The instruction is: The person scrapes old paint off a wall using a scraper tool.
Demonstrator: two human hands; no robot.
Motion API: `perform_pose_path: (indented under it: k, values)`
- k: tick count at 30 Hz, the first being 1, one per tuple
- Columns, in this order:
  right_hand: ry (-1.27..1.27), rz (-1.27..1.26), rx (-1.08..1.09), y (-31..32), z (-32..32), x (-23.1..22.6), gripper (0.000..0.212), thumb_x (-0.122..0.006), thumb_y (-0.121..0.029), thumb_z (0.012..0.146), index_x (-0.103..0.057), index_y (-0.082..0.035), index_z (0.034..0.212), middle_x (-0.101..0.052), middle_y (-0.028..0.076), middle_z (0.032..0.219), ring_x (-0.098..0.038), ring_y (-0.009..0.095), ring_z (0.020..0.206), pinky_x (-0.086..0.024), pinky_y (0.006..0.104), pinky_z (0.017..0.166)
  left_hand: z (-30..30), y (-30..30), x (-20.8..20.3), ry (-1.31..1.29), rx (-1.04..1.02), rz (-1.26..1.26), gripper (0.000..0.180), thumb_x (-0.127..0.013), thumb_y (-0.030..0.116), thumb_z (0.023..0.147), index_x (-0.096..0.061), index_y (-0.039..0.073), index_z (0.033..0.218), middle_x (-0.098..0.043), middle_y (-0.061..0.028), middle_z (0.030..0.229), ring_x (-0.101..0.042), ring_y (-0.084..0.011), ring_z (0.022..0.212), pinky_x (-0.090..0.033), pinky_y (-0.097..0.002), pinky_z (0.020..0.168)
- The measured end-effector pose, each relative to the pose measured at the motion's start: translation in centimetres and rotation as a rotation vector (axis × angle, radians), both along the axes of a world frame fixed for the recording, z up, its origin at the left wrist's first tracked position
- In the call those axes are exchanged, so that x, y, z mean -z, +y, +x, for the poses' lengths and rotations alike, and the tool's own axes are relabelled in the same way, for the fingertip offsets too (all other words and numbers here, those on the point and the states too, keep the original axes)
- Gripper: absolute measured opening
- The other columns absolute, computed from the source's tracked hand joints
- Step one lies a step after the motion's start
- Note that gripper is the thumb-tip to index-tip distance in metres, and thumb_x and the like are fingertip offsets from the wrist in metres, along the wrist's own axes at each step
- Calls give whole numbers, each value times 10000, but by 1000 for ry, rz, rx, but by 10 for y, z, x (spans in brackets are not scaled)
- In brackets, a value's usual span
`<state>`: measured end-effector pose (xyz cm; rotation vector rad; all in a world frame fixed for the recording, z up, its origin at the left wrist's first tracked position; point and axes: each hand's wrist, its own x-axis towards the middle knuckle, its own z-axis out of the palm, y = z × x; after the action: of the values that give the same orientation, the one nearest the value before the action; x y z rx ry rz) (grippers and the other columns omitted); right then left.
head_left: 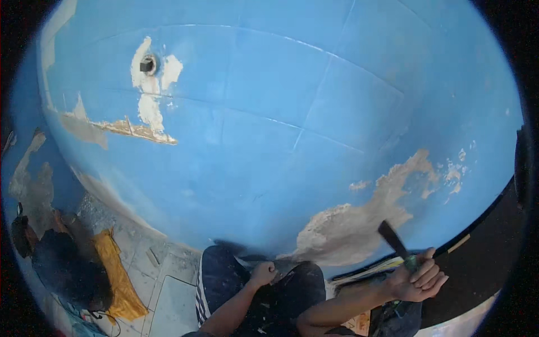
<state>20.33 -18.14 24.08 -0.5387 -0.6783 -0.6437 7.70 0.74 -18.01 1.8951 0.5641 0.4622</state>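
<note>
My right hand (pixel 418 279) is wrapped around the green handle of a scraper (pixel 394 240). Its dark flat blade points up and to the left, in front of a bare grey patch (pixel 353 224) low on the blue wall (pixel 252 151). From this view I cannot tell if the blade touches the wall. My left hand (pixel 263 273) is closed between my bent knees, near the foot of the wall; whatever its fingers may hold is hidden.
At lower left another person (pixel 70 269) in dark and yellow clothing seems to crouch by a peeled wall. A small dark fitting (pixel 147 64) sticks out of the wall amid white patches. Dusty tiles (pixel 174 303) lie left of my legs; a black surface (pixel 471 275) lies right.
</note>
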Motion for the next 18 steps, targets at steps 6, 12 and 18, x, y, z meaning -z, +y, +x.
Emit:
perform_pose_path:
  k: [6, 12, 18]
  values:
    - [-79, 43, -313, 34, 4, -4, 461, -400, -196, 1030, -246, -176, 596, -231, -25, 479, -240, 91, 436, -433, 499, 996, 1, 10, 6, -33, 20, 31, 425, -722, 153, 828, -334, 68, 677, -282, -102, 598, -361, -282, 538, -336, -423, 540]
    - [33, 69, -44, 40, 23, 4, 469, -408, -229, 1041, -291, -166, 592, -260, -15, 512, -264, 108, 448, -434, 362, 750, 5, 4, -42, 29, 71, 2, 410, -718, 168, 832, -347, 64, 693, -345, -118, 636, -436, -281, 613, -375, -421, 603]
    - [-40, 41, -313, 34, -2, 2, 463, -406, -227, 1045, -270, -168, 607, -235, -25, 522, -233, 101, 451, -306, 293, 561, -9, 11, -30, 147, 17, 14, 408, -708, 180, 843, -343, 55, 712, -330, -114, 651, -428, -273, 617, -395, -418, 622]
